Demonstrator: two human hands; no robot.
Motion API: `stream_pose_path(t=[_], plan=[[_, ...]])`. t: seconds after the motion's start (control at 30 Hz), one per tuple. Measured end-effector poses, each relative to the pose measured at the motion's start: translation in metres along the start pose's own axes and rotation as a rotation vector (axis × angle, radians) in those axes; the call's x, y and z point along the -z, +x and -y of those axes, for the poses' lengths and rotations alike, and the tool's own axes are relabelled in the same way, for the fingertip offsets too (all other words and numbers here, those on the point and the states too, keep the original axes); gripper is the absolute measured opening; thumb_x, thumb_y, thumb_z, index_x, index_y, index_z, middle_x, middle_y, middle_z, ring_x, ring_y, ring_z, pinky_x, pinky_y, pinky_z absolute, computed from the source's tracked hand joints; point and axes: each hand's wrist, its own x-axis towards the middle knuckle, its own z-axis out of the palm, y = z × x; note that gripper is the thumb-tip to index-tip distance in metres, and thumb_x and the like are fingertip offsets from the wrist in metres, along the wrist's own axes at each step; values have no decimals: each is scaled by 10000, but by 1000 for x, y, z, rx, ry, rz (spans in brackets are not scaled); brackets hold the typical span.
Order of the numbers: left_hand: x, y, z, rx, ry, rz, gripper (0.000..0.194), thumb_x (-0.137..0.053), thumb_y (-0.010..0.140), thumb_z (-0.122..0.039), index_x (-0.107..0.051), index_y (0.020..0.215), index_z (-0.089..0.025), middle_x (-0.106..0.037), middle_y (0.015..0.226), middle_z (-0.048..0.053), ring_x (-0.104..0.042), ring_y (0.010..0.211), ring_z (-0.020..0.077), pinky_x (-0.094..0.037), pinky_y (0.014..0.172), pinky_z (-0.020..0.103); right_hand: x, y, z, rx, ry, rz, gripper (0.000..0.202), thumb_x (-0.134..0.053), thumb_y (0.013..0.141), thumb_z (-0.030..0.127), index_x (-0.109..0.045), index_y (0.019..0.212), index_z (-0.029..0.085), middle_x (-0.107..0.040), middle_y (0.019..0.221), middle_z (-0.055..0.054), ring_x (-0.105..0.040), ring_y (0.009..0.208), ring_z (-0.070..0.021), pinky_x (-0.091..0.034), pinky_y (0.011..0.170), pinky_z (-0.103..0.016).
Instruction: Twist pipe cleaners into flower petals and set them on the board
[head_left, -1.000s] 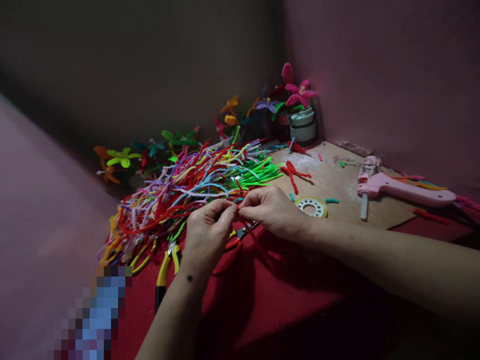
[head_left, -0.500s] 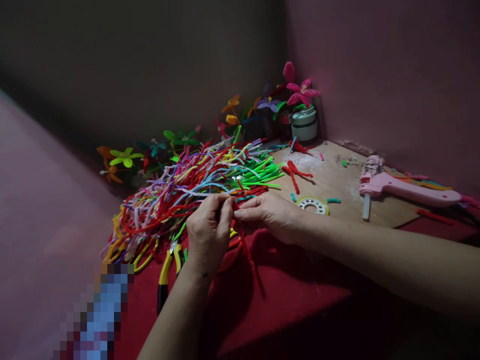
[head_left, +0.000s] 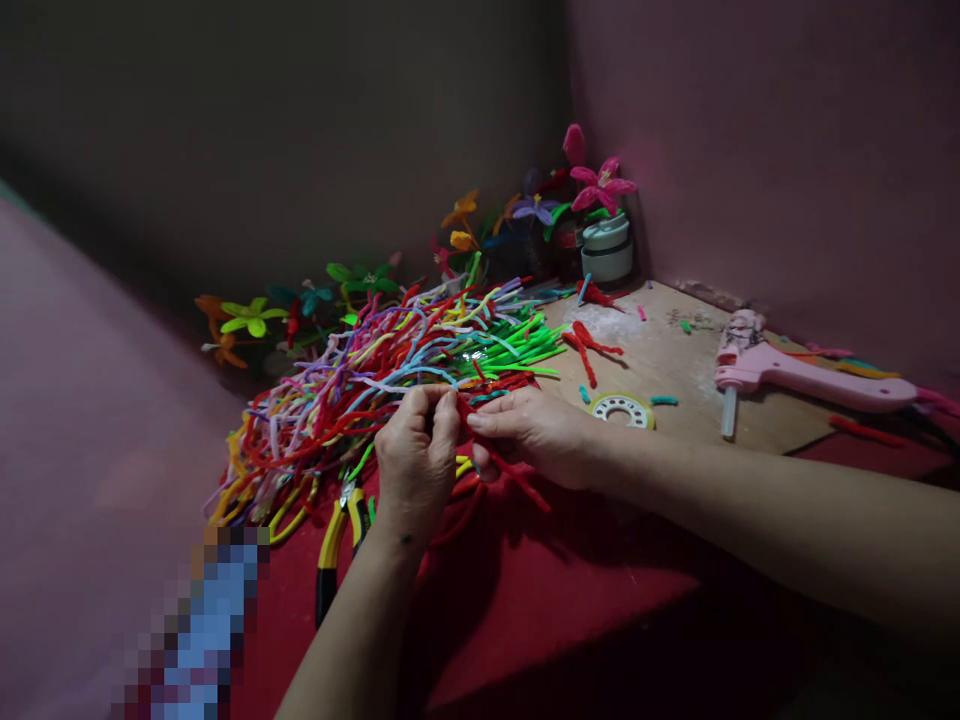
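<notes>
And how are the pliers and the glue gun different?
The pliers are mostly yellow and black; the glue gun is mostly pink. The pliers lie nearly lengthwise in the view, the glue gun more sideways. The pliers are at left, the glue gun at right. Both lie unheld.

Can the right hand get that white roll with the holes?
Probably yes. The white roll lies close by the right hand, and I see nothing lying on it. But that hand is holding a red fuzzy stem, so it may need to let go first.
</notes>
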Motion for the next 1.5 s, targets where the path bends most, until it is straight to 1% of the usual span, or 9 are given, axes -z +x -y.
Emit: stream_pose_path(t=[0.17,0.3,0.37,0.57,0.67,0.87,1.17,1.37,1.5], plan=[[0,2,-1,177,-248,26,144,-532,761,-300,-555,730,-161,-492,542,-34,-423,459,65,-358,463,180,-1,-1,2,-25,-114,17,200,-443,814,177,-536,649,115,-520,441,15,-448,352,-69,-312,392,-188],[5,6,-1,531,-708,277,174,-593,720,-321,-562,759,-154,-399,484,-65,-342,392,35,-298,400,159,-1,0,3,-21,-254,-15,230,-396,833,189,-510,641,130,-514,428,22,-439,334,-69,-263,366,-181],[6,7,-1,604,-815,364,197,-631,694,-313,-583,760,-134,-397,475,-63,-342,387,26,-283,390,147,-1,0,3,2,-321,-30,231,-395,826,182,-510,632,134,-494,418,34,-426,340,-64,-279,384,-183],[-1,6,2,697,-972,292,186,-675,651,-265,-566,651,-115,-435,468,-60,-303,352,-8,-264,368,119,-6,0,2,212,-713,-152,242,-451,798,163,-519,567,138,-459,474,35,-401,439,-63,-307,484,-209],[-2,5,0,686,-927,270,187,-668,647,-275,-557,619,-127,-384,420,-75,-316,343,5,-311,380,129,-6,-2,-1,285,-729,-166,230,-462,786,140,-531,566,134,-468,517,29,-395,491,-64,-289,509,-212],[1,4,-6,671,-810,192,197,-691,625,-295,-577,674,-141,-390,446,-80,-360,371,15,-363,410,131,-3,-1,-5,124,-221,-24,361,-379,842,335,-486,556,144,-374,419,44,-322,386,-65,-262,421,-213],[1,5,-8,677,-799,200,201,-696,611,-284,-565,661,-140,-422,471,-67,-422,403,41,-367,407,152,3,2,-6,-86,151,3,86,-522,698,148,-579,663,94,-550,528,-15,-501,469,-101,-394,496,-242],[0,2,-6,598,-733,224,214,-665,645,-311,-556,598,-134,-452,461,-47,-394,386,45,-305,382,164,5,3,-5,-47,-2,4,113,-606,664,194,-606,628,87,-619,572,-45,-562,517,-117,-433,593,-271],[-3,2,0,478,-608,190,222,-643,661,-344,-581,586,-144,-464,453,-43,-381,381,54,-284,384,185,5,2,-4,11,-229,-31,140,-574,674,185,-596,566,99,-599,520,-30,-527,460,-102,-417,535,-251]])
